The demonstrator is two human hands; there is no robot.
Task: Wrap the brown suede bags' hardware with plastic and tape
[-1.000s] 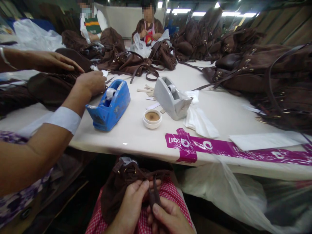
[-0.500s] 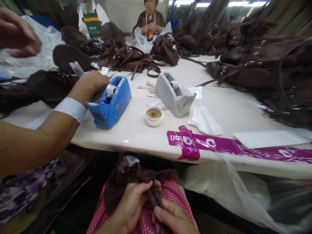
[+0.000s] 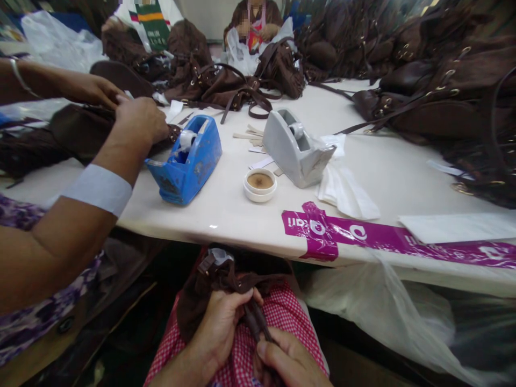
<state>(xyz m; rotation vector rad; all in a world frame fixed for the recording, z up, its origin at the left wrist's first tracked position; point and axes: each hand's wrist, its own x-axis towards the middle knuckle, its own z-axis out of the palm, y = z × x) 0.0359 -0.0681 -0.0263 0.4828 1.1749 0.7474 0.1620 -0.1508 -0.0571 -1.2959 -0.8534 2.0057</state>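
Observation:
A dark brown bag (image 3: 193, 303) lies on my lap over red-and-white checked cloth (image 3: 280, 298). My left hand (image 3: 220, 322) is closed on a brown strap (image 3: 255, 321) of the bag, thumb on top. Lower down and to the right, my right hand (image 3: 288, 355) pinches the same strap, which looks doubled between the two hands. Clear plastic wrap (image 3: 221, 256) covers a piece at the bag's top. The right hand's lower fingers are partly hidden.
On the table (image 3: 237, 231) stand a blue tape dispenser (image 3: 193, 161), a grey tape dispenser (image 3: 292, 153) and a round tub (image 3: 260, 185). White cloths (image 3: 349, 193) lie beside them. Brown bags (image 3: 435, 102) are piled behind. A co-worker's arms (image 3: 100, 188) reach in from the left.
My hands stay on the strap, which now shows as two strands. The co-worker's two hands have come together over a bag at the left. The view has shifted slightly.

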